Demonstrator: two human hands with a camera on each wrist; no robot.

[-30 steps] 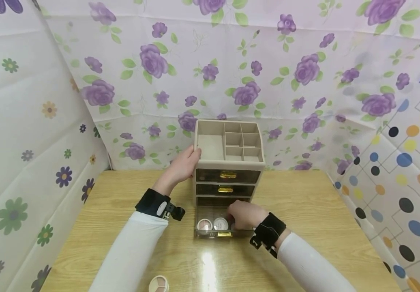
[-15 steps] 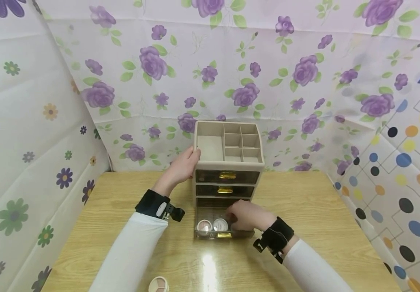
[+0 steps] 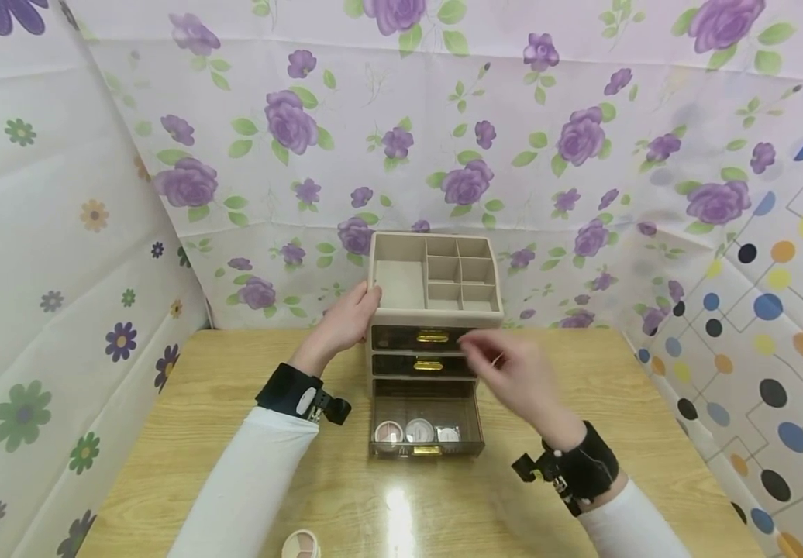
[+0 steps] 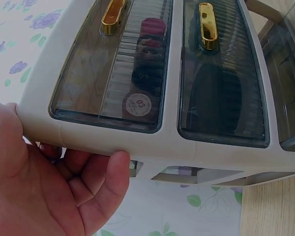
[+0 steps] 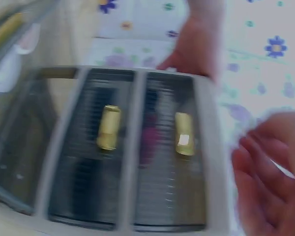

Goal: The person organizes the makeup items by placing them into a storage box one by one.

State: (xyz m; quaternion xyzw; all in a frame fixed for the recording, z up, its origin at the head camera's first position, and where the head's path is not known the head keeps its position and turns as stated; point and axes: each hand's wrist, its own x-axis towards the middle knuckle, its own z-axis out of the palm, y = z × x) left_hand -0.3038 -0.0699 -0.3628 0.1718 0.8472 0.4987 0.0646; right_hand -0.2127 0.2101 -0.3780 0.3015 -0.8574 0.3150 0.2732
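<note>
A cream drawer organizer (image 3: pixel 436 318) stands on the wooden table, its top divided into compartments. My left hand (image 3: pixel 346 318) grips its upper left side, fingers reaching behind the frame in the left wrist view. The clear bottom drawer (image 3: pixel 471 449) is pulled out. A pink-topped round compact (image 3: pixel 389 432), a white round container (image 3: pixel 418 431) and a small pale container (image 3: pixel 449 435) sit in a row at its front. My right hand (image 3: pixel 520 380) is raised before the upper drawers' right side, fingers loosely curled with nothing visible in them.
A round compact with sections of color (image 3: pixel 300 545) lies at the table's front edge. The top drawer (image 3: pixel 401 338) and middle drawer (image 3: pixel 394 365), both dark and gold-handled, are closed. A floral cloth (image 3: pixel 290 194) hangs behind the organizer.
My right hand has left the bottom drawer, rising up and to the right. The small pale container there is now uncovered. My left hand keeps its grip on the organizer.
</note>
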